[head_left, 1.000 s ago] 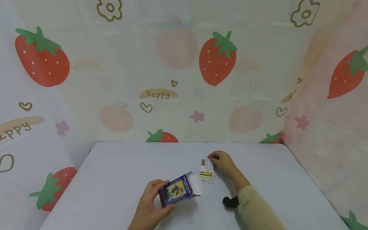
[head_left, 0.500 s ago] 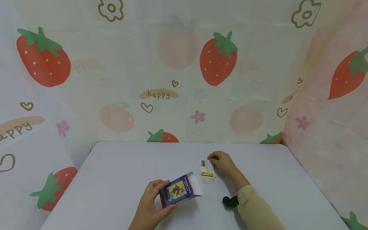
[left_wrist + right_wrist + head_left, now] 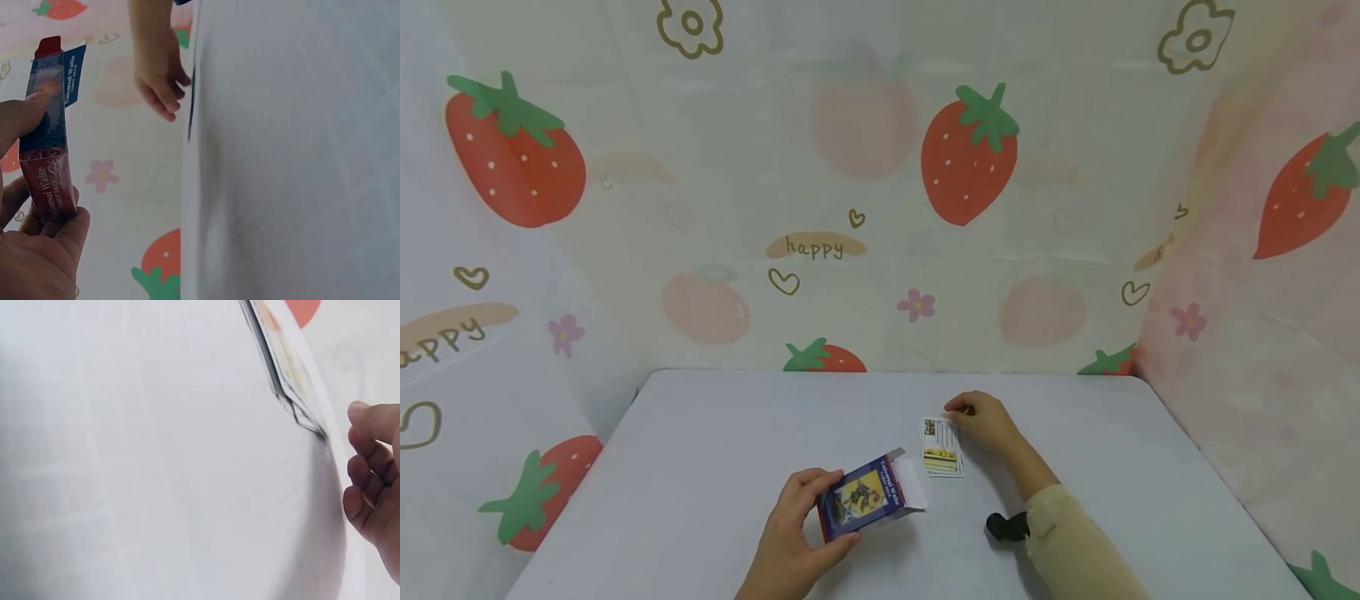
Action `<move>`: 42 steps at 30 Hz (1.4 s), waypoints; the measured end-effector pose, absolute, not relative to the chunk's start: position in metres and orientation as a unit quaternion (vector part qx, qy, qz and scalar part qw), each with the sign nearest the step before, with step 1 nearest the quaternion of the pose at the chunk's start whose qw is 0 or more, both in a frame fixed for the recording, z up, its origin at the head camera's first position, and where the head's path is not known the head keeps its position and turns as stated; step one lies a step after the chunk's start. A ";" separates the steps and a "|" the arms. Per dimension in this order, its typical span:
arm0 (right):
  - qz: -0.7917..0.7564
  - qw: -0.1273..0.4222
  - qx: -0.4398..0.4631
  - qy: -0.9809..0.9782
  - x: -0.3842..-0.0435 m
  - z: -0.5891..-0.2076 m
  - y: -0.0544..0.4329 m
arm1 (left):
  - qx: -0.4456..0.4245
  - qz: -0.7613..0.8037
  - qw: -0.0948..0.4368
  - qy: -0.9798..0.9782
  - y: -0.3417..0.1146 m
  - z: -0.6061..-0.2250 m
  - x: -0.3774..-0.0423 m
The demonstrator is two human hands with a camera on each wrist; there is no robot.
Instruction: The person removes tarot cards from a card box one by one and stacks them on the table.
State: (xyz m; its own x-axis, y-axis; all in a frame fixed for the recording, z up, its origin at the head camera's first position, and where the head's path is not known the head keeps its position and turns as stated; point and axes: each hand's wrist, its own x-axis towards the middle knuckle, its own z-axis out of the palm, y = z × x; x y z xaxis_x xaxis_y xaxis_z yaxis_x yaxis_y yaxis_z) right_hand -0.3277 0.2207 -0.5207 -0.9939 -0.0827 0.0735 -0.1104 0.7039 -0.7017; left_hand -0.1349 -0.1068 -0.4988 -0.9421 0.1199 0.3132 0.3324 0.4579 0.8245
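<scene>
A blue tarot card box (image 3: 859, 497) with a yellow picture on its front is held tilted over the table by my left hand (image 3: 793, 529). Its white end flap stands open to the right, and in the left wrist view the box's red end (image 3: 51, 187) rests against my fingers. To the right of the box lies a small stack of printed cards (image 3: 940, 450), slightly uneven at the edges. My right hand (image 3: 988, 421) is at the stack's far right corner. In the right wrist view its loosely curled fingers (image 3: 357, 469) hold nothing and stand a little apart from the cards.
A white-covered table (image 3: 715, 442) spreads around the hands, with a patterned strawberry curtain (image 3: 722, 208) behind and at both sides. A black rounded object (image 3: 1006, 527) sticks out beside the right sleeve (image 3: 1078, 542).
My right hand has let go of the cards, lifting slightly up and to the right. The card stack's top has been evened out a little. The left hand and box stay still.
</scene>
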 end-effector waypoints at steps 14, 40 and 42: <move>0.391 0.047 0.081 -0.916 -0.294 -0.495 0.216 | -0.120 -0.508 0.087 -0.849 -0.106 -0.497 -0.135; 0.440 0.067 0.075 -0.892 -0.221 -0.468 0.205 | -0.124 -0.507 0.095 -0.847 -0.104 -0.499 -0.136; 0.440 0.069 0.073 -0.892 -0.216 -0.467 0.205 | -0.125 -0.505 0.095 -0.849 -0.104 -0.499 -0.136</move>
State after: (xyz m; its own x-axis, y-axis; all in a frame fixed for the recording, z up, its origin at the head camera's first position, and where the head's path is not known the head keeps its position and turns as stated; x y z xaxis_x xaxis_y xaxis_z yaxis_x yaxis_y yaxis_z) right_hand -0.2162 0.2046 -0.4667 -0.9799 -0.0694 0.1870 -0.1906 0.6019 -0.7755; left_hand -0.1365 -0.1038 -0.4991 -0.9508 0.1157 0.2874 0.3078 0.4581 0.8339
